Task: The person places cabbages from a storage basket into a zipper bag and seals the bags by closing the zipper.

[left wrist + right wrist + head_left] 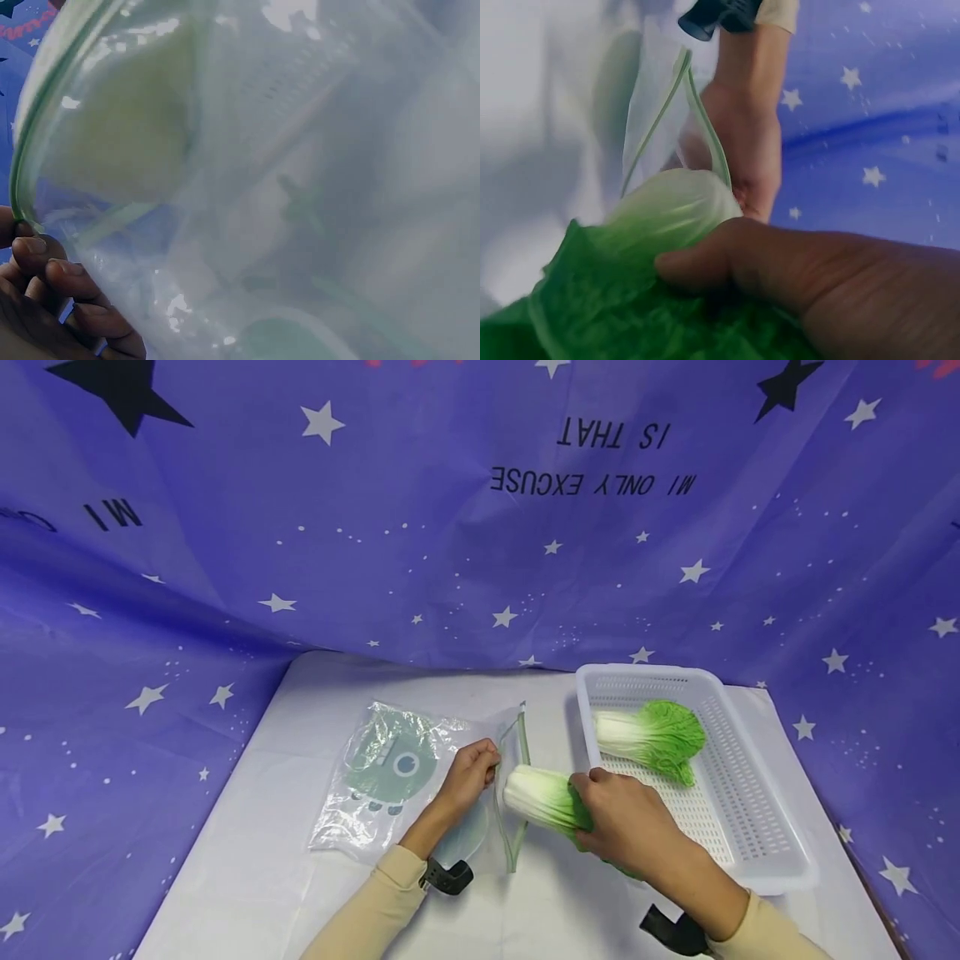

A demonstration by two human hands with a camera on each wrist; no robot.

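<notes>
A clear zip bag with a green cartoon print lies on the white table, its green-edged mouth parted and facing right. My left hand pinches the upper edge of that mouth; in the left wrist view the fingers grip the rim. My right hand grips a napa cabbage around its leafy end. The cabbage's white base points left, right at the bag's opening. In the right wrist view my thumb lies across the green leaves, with the bag mouth just beyond the white base.
A white perforated basket stands on the right of the table, holding another napa cabbage. Behind and at the sides hangs a purple cloth with stars and lettering. Each wrist wears a black strap.
</notes>
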